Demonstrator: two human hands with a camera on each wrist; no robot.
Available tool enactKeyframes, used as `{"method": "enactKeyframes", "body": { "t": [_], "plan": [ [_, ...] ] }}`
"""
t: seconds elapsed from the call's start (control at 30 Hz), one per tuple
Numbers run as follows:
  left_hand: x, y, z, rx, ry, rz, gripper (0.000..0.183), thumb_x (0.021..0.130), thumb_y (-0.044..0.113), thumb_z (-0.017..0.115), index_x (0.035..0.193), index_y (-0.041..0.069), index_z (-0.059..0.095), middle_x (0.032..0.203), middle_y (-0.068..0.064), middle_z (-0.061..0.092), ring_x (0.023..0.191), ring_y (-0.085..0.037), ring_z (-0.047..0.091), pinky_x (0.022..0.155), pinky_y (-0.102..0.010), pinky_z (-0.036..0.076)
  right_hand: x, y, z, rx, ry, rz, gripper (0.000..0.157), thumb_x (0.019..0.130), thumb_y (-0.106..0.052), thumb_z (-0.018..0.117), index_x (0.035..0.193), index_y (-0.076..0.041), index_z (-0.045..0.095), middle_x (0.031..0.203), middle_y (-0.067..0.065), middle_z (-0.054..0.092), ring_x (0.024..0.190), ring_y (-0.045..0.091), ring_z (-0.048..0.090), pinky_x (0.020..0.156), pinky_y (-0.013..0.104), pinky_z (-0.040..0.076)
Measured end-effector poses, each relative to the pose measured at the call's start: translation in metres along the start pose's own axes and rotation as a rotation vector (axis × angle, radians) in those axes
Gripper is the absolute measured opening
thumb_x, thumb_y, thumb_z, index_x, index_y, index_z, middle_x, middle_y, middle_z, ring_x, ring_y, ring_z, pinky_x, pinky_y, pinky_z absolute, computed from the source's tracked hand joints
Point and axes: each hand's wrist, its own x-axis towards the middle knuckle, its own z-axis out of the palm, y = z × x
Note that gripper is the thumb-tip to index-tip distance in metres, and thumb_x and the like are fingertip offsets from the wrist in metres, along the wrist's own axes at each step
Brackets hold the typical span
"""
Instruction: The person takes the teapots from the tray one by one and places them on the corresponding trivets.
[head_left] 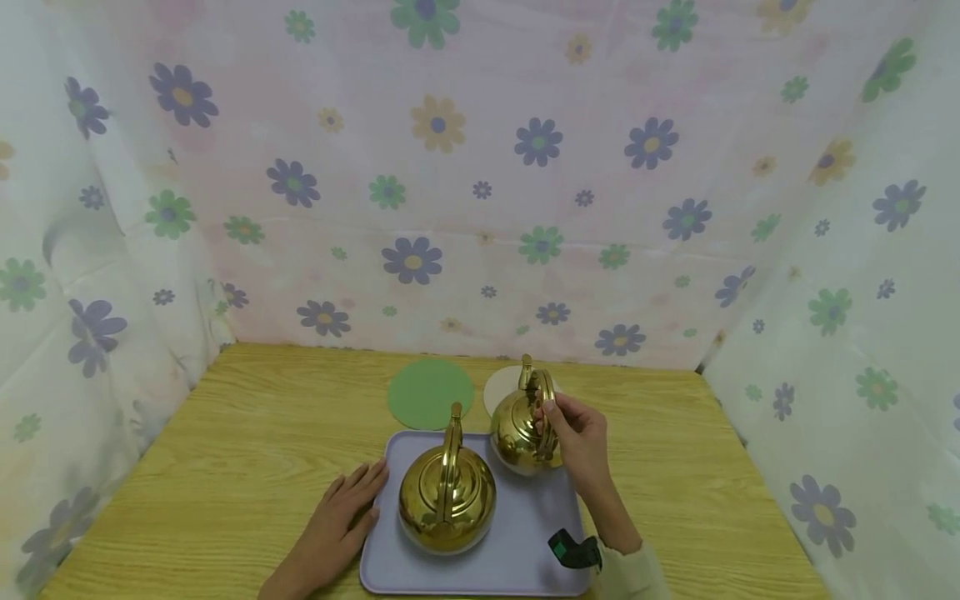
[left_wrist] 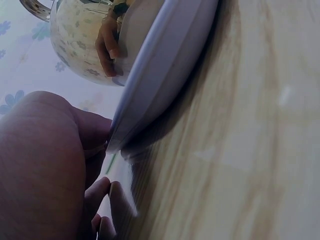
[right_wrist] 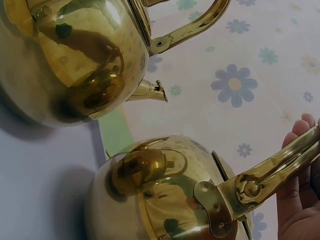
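Right kettle: gold-coloured metal kettle (head_left: pixel 517 429) at the tray's far right corner, spout pointing away from the person; its base is cut off in the right wrist view, and whether it touches the tray cannot be told.
Left kettle: matching gold-coloured kettle (head_left: pixel 447 508) upright on the tray's left part, its raised handle covering the middle of its lid; the left wrist view shows only a piece of its body.
Cream disc: round mat (head_left: pixel 498 386) beyond the tray, partly hidden behind the right kettle.
Green disc: round mat (head_left: pixel 431 387) just beyond the tray's far edge, the left kettle's spout tip overlapping it in the head view.
Right hand: fingers of the right hand (head_left: pixel 581 442) curled round the right kettle's handle (right_wrist: pixel 272 175); some fingertips are hidden behind it.
Left hand: left hand (head_left: pixel 337 517) with fingers extended, touching the left rim of the lilac tray (head_left: pixel 525 558).
Right wrist: black device (head_left: pixel 573 550) beside a pale sleeve (head_left: pixel 633 575), the latter cut off by the lower border.
Bench: wood-grain top (head_left: pixel 247 450) under the tray.
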Motion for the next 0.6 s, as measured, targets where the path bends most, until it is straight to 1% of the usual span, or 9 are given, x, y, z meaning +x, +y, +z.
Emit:
{"method": "enactKeyframes", "body": {
  "t": [0.23,0.43,0.6],
  "plan": [
    [0.0005,-0.0001,-0.0004,0.001,-0.002,0.001,0.050,0.098,0.011,0.063,0.147,0.004,0.054,0.153,-0.008,0.052,0.141,-0.042,0.045,0.116,-0.009,-0.007,0.0024,-0.0007,0.0022,0.026,0.012,0.016,0.031,0.101,-0.007,0.063,0.115,0.020,0.065,0.084,0.005,0.073,0.074,0.009,0.068,0.068,0.023,0.060],
    [0.0006,-0.0023,0.0006,0.007,-0.005,0.003,0.051,0.099,0.012,0.063,0.147,0.004,0.053,0.154,-0.008,0.051,0.141,-0.042,0.045,0.117,-0.009,-0.007,0.0049,-0.0024,0.0038,0.045,0.023,0.037,0.030,0.101,-0.006,0.063,0.116,0.021,0.065,0.083,0.005,0.073,0.074,0.009,0.068,0.068,0.022,0.059],
    [0.0002,-0.0033,0.0015,0.009,-0.005,0.006,0.051,0.098,0.011,0.064,0.147,0.004,0.053,0.154,-0.008,0.051,0.141,-0.041,0.045,0.117,-0.009,-0.007,0.0071,-0.0026,0.0039,0.039,0.029,0.050,0.030,0.101,-0.005,0.062,0.116,0.021,0.064,0.084,0.006,0.072,0.073,0.009,0.067,0.068,0.022,0.059]
  ]
}}
